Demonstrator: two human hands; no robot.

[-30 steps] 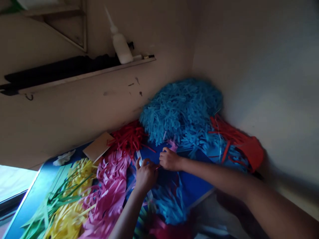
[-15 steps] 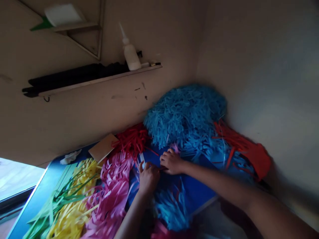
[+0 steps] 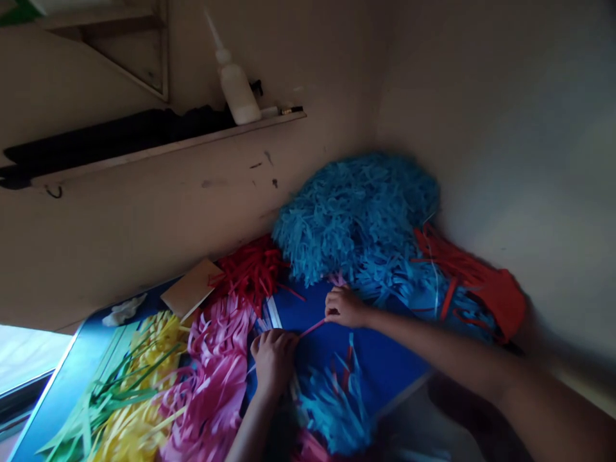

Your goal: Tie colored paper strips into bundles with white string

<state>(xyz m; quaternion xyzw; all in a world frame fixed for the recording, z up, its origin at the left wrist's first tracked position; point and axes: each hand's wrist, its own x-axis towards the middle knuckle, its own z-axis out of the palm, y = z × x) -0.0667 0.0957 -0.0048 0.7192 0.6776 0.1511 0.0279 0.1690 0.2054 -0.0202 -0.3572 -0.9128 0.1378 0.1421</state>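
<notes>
My left hand (image 3: 273,356) and my right hand (image 3: 343,307) hold the two ends of a thin pink paper strip (image 3: 312,328), stretched between them over a dark blue sheet (image 3: 366,356). Both hands are closed in a pinch on it. The left hand rests by a heap of pink paper strips (image 3: 216,378). The right hand sits at the foot of a big mound of light blue paper strips (image 3: 356,215). A few white strips (image 3: 274,312) lie on the sheet just above my left hand.
Red strips (image 3: 253,269), a brown card (image 3: 191,287), yellow and green strips (image 3: 120,391) and a white scrap (image 3: 122,310) cover the blue table. Orange-red strips (image 3: 486,282) lie at right. A wall shelf (image 3: 158,146) carries a glue bottle (image 3: 235,86).
My hands, which were close together, have drawn apart: the left moved down and left, the right up and right. The pink strip now shows stretched between them.
</notes>
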